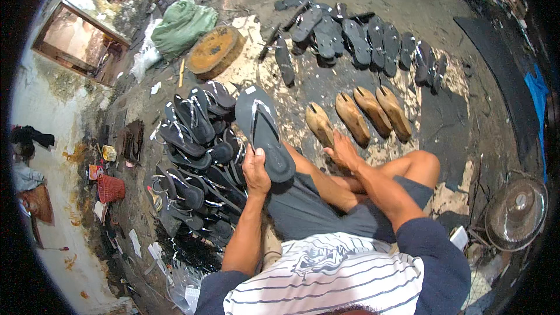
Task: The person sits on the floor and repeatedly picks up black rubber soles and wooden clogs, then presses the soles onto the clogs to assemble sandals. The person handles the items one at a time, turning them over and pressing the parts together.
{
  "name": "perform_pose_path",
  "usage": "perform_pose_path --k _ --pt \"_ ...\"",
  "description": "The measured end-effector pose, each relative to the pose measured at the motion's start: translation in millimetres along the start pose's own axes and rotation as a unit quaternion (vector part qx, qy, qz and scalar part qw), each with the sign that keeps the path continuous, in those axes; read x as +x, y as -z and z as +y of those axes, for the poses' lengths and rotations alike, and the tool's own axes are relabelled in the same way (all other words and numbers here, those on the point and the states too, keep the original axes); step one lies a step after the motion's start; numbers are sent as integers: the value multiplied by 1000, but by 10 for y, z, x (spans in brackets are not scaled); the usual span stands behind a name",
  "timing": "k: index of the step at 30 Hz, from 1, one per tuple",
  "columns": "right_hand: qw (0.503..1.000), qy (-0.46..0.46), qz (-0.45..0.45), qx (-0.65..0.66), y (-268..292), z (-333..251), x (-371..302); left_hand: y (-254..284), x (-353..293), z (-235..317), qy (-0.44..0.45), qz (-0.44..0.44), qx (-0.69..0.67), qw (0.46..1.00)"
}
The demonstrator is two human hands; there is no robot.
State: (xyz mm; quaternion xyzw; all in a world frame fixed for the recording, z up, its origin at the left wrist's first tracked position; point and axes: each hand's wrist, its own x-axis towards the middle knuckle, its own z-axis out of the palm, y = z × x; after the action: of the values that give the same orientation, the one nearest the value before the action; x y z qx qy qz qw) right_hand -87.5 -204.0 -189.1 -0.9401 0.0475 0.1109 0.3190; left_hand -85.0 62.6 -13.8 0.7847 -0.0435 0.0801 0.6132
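My left hand (256,170) is closed around the side of a dark grey flip-flop (263,131), its thumb on the footbed. The flip-flop has a black thong strap with a shiny trim and a small white label at the toe. Several wooden shoe lasts (372,111) stand in a row in front of me. At the near end of the leftmost shoe last (318,121) is my right hand (345,153), fingers stretched out and nothing seen in it. Whether the fingertips touch the wood is hard to tell. Left of my legs lies a heap of flip-flops (195,131).
Farther off, more dark flip-flops (326,38) lie in rows on a stained mat. A round wooden block (216,51) and a green sack (182,26) are at the far left. To the right stand a fan (517,213) and a black sheet (496,70). A red basket (111,188) sits by the wall.
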Motion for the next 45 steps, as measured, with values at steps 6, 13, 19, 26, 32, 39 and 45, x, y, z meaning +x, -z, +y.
perform_pose_path --k 6,13,19,26,32,39,45 --pt "829 -11 -1 559 549 -476 -251 -2 125 19 -27 21 14 999" --pt "862 97 -15 497 1622 -1351 -1484 -168 363 11 -95 76 89 989" --pt "921 146 188 310 1440 -1637 -1457 -254 -167 416 -161 -47 214 962" --pt "899 241 240 277 1485 -1682 -1584 -7 672 850 -4 -40 -362 931" --pt "845 296 320 311 1379 -1730 -1565 -265 650 1179 -8 -114 -530 840" --pt "892 304 307 132 1154 -1562 -1394 -409 -187 583 -73 -28 100 992" --pt "891 332 84 297 1405 -1389 -1570 -195 -493 770 165 -74 -312 933"
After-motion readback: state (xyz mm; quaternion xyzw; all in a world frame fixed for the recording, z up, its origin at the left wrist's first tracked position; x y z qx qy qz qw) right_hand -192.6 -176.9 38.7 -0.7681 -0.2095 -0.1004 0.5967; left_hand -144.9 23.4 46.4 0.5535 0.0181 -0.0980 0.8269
